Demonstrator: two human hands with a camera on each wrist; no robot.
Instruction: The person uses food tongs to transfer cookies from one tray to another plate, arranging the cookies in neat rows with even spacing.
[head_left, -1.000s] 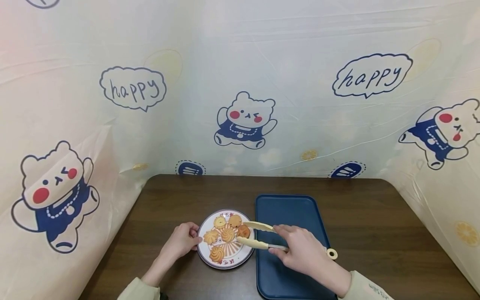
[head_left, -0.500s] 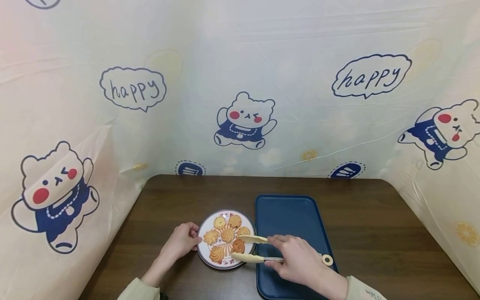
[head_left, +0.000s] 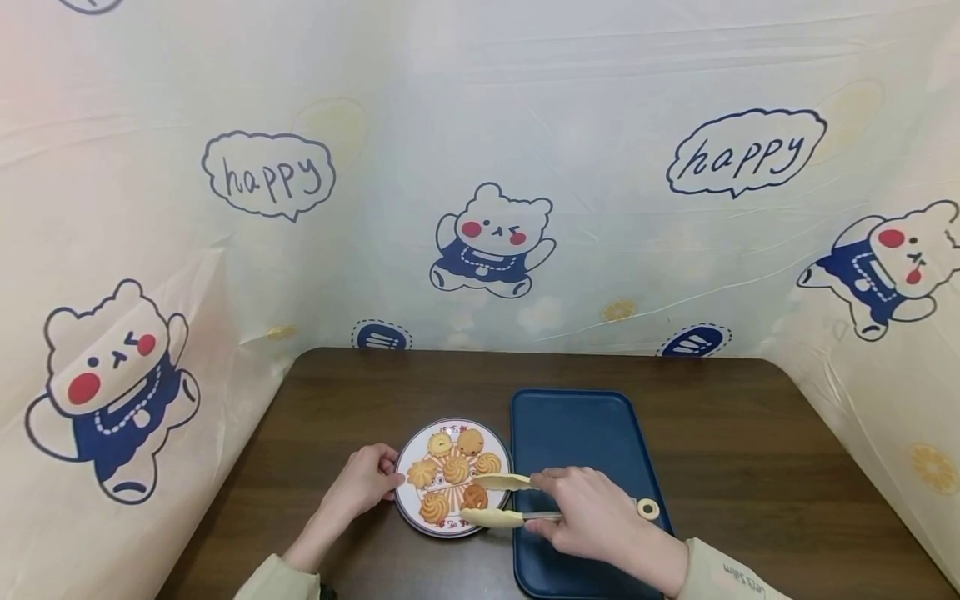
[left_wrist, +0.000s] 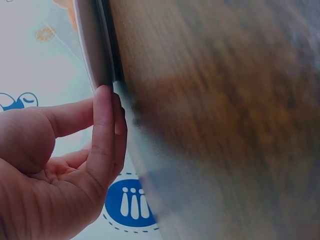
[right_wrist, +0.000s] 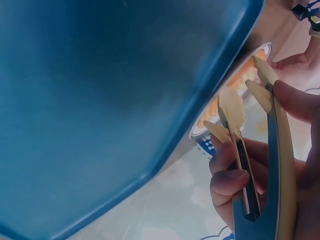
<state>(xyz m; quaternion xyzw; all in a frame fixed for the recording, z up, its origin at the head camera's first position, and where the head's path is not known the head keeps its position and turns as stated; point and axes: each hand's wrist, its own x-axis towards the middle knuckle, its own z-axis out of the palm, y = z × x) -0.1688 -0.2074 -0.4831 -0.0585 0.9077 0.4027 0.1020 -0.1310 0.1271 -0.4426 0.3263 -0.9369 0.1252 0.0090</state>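
Note:
A round white plate (head_left: 408, 500) with red printing and a dark rim bears several golden cookies, among them a swirled cookie (head_left: 455, 469). At its left rim my left hand (head_left: 365, 479) pinches the edge, thumb on top; the left wrist view shows the fingertips against the rim. My right hand (head_left: 588, 512) grips cream-tipped tongs (head_left: 495, 518), held over the plate's right side. A browner cookie (head_left: 475, 497) lies on the plate between the spread tong tips; whether they touch it I cannot tell. The right wrist view shows fingers (right_wrist: 232, 182) curled round the tongs' arms.
A dark blue rectangular tray (head_left: 573, 433) lies right of the plate, partly under my right hand and forearm. The brown wooden table (head_left: 337, 392) ends at a printed curtain (head_left: 300, 275) behind it and at both sides.
The tongs have moved toward me and slightly left. The browner cookie has shifted from the plate's right edge to its lower right, and the tong tips have spread slightly. My left hand has stayed still.

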